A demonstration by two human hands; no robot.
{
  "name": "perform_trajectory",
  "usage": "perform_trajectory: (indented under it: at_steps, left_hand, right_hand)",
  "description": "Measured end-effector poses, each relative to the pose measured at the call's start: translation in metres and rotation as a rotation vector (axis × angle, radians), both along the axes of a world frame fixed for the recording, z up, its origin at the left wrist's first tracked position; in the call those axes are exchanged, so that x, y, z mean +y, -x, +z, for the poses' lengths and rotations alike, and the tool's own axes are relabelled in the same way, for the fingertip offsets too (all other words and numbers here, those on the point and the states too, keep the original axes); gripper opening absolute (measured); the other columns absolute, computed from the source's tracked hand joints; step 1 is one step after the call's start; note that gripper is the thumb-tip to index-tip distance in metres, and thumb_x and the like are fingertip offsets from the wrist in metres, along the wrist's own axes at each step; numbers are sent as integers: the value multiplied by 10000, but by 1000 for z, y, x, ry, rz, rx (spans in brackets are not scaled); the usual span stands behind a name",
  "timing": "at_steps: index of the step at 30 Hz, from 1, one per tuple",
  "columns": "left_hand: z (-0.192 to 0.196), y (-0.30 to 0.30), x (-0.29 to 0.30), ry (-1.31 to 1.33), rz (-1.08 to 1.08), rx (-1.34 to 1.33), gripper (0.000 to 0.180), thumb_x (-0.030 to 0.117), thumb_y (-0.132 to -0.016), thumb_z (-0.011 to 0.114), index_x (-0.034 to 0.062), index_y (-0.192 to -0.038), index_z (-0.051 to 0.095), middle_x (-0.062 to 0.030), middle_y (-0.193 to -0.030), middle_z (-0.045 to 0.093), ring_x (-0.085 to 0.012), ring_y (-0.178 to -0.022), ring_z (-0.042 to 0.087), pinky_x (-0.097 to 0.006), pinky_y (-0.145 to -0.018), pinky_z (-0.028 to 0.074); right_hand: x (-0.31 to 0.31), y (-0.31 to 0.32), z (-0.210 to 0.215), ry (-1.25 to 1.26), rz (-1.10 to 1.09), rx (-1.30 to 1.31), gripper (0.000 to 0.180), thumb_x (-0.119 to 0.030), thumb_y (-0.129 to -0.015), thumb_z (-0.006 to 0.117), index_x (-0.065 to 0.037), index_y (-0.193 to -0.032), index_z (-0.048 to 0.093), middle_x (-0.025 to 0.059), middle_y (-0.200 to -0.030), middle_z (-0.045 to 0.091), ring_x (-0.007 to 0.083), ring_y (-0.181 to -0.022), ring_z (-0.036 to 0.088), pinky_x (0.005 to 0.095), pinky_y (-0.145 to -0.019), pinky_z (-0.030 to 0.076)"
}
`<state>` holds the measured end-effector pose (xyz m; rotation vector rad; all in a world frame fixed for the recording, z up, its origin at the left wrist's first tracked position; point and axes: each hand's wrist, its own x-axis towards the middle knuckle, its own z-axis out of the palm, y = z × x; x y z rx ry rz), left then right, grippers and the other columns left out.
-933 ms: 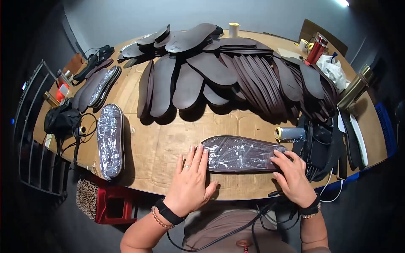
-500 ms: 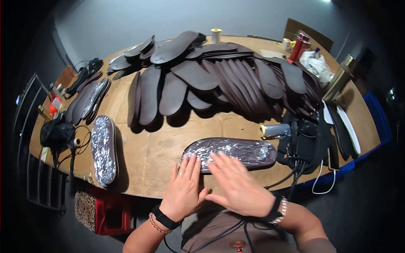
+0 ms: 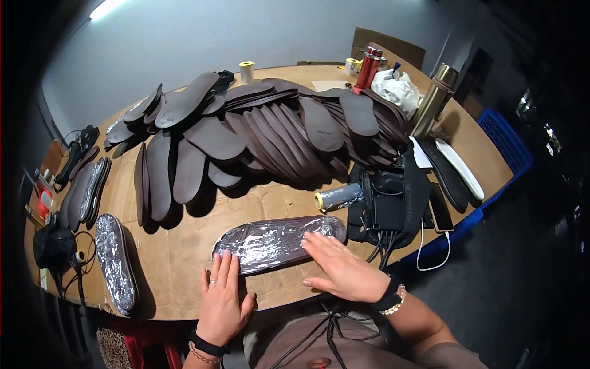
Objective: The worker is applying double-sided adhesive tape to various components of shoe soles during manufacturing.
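A dark brown insole wrapped in shiny clear film (image 3: 267, 246) lies lengthwise in front of me near the table's front edge. The fingertips of my left hand (image 3: 222, 301) rest on its left end, fingers stretched out. My right hand (image 3: 347, 270) lies with extended fingers on the film toward the right end, its thumb apart. Neither hand grips anything. Beyond the right end is a roll of clear film (image 3: 340, 197) with a yellow core. Another film-wrapped insole (image 3: 115, 264) lies at the left, pointing away from me.
A large heap of bare brown insoles (image 3: 270, 135) spreads across the middle. More wrapped ones (image 3: 94, 190) are stacked at the left. To the right are a black bag with cables (image 3: 390, 203), a phone (image 3: 440, 208), a gold thermos (image 3: 435, 101) and a red thermos (image 3: 369, 69).
My hands have moved apart along the wrapped insole, the right toward its right end and the left to its left end. The whole view has shifted to the right.
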<state>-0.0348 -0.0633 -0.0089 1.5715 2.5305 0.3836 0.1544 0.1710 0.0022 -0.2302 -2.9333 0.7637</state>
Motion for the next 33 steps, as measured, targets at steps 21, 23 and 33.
perform_trajectory:
  at_steps: [21,23,33]
  left_hand:
    - [35,-24,4,-169,-32,-44,652,36,-846,747,40,-1463,534,-210,-1531,503,-427,-1463,434,-557,-1234,312]
    - [40,-56,29,-146,-210,-105,768,91,-847,780,9,-1528,434,-221,-1567,455,-420,-1467,429,-569,-1209,330]
    - [3,-110,86,-186,-272,-58,842,311,-907,624,-127,-1561,326,-308,-1623,361,-421,-1535,337,-540,-1253,254]
  right_hand:
    - [-16,-57,4,-14,-150,19,670,-260,-1026,644,55,-1558,386,257,-1622,389,382,-1522,371,545,-1230,301]
    - [-28,-55,1,-35,-169,23,665,-249,-1018,651,57,-1551,397,252,-1620,396,376,-1509,391,550,-1224,308]
    - [-36,-54,-13,-71,-240,42,600,-81,-952,608,39,-1520,453,199,-1604,440,326,-1456,468,545,-1226,300]
